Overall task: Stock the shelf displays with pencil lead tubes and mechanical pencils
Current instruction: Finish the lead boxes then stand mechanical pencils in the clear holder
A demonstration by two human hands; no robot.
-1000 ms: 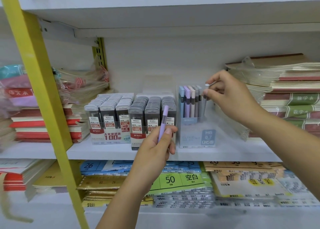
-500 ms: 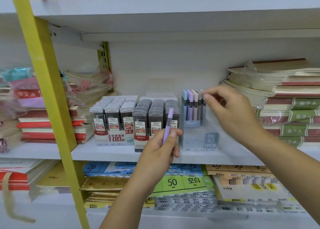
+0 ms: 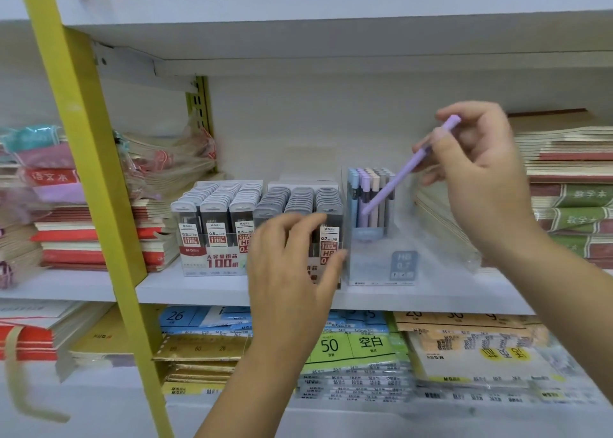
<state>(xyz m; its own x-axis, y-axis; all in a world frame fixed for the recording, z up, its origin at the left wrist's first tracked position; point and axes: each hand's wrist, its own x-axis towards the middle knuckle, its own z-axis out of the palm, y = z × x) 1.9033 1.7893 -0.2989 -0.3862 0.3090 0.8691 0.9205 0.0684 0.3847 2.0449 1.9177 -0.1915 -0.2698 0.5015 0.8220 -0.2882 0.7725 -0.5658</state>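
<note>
I see the right hand (image 3: 481, 179) pinching a purple mechanical pencil (image 3: 398, 179), tilted, its lower end at the pencils standing in the clear pencil box (image 3: 381, 265). Just left of that box stand grey lead tubes (image 3: 298, 198). The left hand (image 3: 292, 265) hovers in front of them, fingers loose.

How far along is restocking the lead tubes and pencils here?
Both lead tube displays look full. The clear pencil box holds standing pencils on its left side only. The right hand holds a purple pencil tilted, tip at the box, not yet seated. The left hand is empty before the leads. Left: seat it and fill the rest.
</note>
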